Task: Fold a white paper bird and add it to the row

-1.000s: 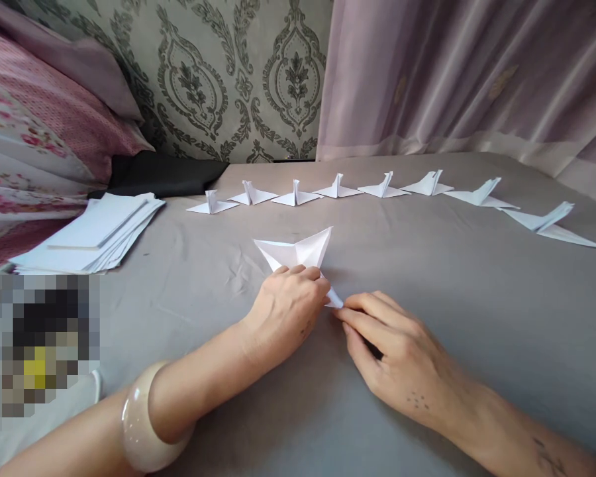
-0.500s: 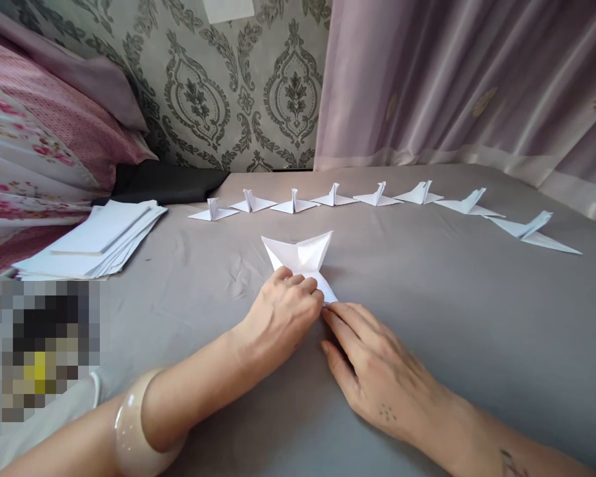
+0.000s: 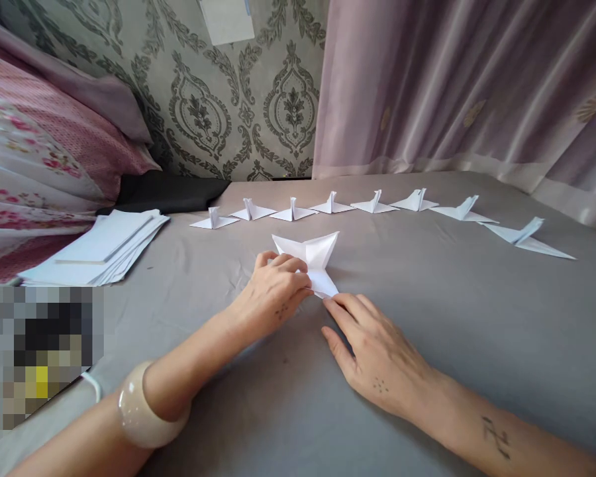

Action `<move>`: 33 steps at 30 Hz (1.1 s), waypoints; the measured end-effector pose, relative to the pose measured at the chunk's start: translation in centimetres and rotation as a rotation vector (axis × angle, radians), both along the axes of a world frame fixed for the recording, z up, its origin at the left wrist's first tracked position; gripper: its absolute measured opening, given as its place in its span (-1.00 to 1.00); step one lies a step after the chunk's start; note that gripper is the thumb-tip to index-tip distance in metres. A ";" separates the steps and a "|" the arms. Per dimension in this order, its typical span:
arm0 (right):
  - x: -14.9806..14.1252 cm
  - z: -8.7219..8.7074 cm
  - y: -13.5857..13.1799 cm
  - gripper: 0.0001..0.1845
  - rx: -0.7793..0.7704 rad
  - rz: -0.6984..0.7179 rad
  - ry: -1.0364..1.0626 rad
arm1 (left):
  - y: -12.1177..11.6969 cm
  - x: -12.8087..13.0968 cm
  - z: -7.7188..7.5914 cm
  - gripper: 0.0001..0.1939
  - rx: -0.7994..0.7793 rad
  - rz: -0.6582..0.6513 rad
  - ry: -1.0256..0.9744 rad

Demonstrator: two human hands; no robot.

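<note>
A white folded sheet of paper (image 3: 320,250) lies on the grey cloth in front of me, with two points spreading at its far side. My left hand (image 3: 278,288) is closed over its left and near part, the fingers curled onto the paper and hiding some of the folds. Fairly flat on the cloth rests my right hand (image 3: 375,351), its fingers stretched and its thumb apart. Those fingertips touch the near right corner of the sheet.
Several folded paper birds (image 3: 332,204) stand in a curved row behind. A stack of white paper (image 3: 92,245) lies at left, before a black cloth (image 3: 169,191). Curtains (image 3: 402,86) hang at right. The grey cloth (image 3: 451,318) covers the surface. A pixelated patch hides the lower left.
My left hand has shifted slightly left and rolled, uncovering more of the paper's near right part. My right fingertips stay at the corner. The camera view has tilted up a little.
</note>
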State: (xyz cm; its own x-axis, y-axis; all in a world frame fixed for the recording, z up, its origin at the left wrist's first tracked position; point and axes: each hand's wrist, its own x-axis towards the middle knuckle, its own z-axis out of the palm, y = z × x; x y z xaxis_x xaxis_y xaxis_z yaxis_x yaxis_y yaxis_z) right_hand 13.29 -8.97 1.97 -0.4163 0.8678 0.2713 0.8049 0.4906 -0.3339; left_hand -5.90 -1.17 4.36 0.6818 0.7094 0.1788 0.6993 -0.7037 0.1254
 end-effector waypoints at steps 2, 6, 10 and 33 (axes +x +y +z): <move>0.0 0.0 0.0 -0.66 -0.022 -0.013 0.000 | 0.5 -0.3 0.0 -0.72 -0.032 -0.006 0.000; 0.0 0.0 0.1 -0.63 -0.043 -0.017 0.007 | 1.4 -0.7 0.4 -0.73 -0.120 -0.017 0.025; 0.0 0.2 0.3 -0.65 -0.067 -0.003 0.006 | 1.6 -0.9 1.4 -0.77 -0.193 0.034 0.021; -1.7 1.3 1.4 -0.66 -0.033 -0.020 -0.207 | 2.6 -1.3 1.9 -0.78 -0.268 0.246 -0.143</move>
